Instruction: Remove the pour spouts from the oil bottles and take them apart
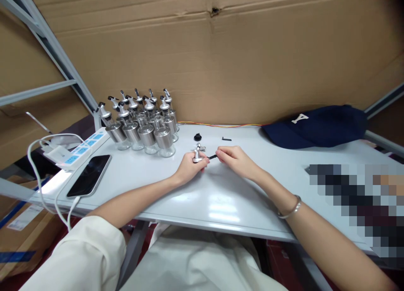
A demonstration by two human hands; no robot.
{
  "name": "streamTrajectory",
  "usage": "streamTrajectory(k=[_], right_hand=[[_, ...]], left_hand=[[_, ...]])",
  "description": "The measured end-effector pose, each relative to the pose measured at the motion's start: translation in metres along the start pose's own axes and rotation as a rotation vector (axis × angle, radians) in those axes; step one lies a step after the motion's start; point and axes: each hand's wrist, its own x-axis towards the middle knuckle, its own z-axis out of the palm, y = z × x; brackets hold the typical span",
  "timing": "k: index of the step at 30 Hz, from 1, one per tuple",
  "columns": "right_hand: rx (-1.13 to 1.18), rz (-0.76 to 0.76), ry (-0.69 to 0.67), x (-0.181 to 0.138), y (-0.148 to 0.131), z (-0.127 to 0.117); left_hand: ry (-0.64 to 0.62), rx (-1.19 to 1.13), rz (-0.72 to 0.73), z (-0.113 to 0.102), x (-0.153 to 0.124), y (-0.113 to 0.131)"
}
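My left hand (189, 165) rests on the white table (202, 198) with its fingers closed around a small silver pourer top (198, 153) that stands upright. My right hand (232, 157) is just to its right and pinches a small black piece (213, 157) whose tip points at the silver top. A black round cap (198, 137) and a thin black part (226, 138) lie on the table a little beyond my hands. Several glass bottles with silver pourer tops (145, 125) stand in a cluster at the back left.
A phone (89, 175) lies at the left, plugged by a white cable into a power strip (82, 148). A navy cap (318, 126) sits at the back right. Cardboard (221, 51) walls the back. A blurred patch covers the right edge.
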Motion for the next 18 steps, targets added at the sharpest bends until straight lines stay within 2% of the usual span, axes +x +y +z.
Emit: streamTrajectory(k=[6, 11, 13, 18], right_hand=[[0.24, 0.107, -0.147, 0.0007, 0.0019, 0.0019], [0.214, 0.102, -0.158, -0.0003, 0.0011, 0.0041], [0.136, 0.053, -0.118, -0.0008, 0.0002, 0.0035], [-0.036, -0.18, 0.039, -0.0005, 0.0018, 0.003]], left_hand=[[0.062, 0.0, 0.043, 0.0005, -0.0006, -0.0011], [0.078, 0.013, 0.166, 0.0016, -0.002, 0.0009], [0.09, 0.013, 0.18, 0.0017, -0.0014, 0.0008], [0.111, 0.007, 0.173, 0.0006, 0.001, -0.0014]])
